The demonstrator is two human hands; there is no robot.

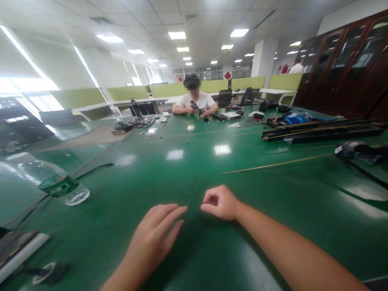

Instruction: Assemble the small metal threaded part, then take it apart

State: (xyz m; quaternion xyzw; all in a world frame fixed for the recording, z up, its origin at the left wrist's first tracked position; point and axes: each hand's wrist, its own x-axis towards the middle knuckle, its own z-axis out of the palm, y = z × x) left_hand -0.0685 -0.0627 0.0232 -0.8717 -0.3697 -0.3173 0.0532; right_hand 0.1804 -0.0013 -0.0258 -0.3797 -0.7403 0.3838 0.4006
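Observation:
My left hand [156, 232] is held over the green table [169, 178], its fingers loosely extended with a gap between thumb and forefinger, and nothing in it. To its right, my right hand [221, 204] is curled with thumb and forefinger pinched together. A tiny dark bit shows at that pinch, too small to name. The two hands are apart, their fingertips facing each other across a narrow gap. Beyond my right hand, a thin brass-coloured rod [273, 165] lies on the table.
At the left stands a clear water bottle [59, 184] near a black cable [95, 170]. Black channels [321, 132] and a black strapped device [354, 151] lie right. Across the table, a person [194, 101] holds a dark tool among small parts.

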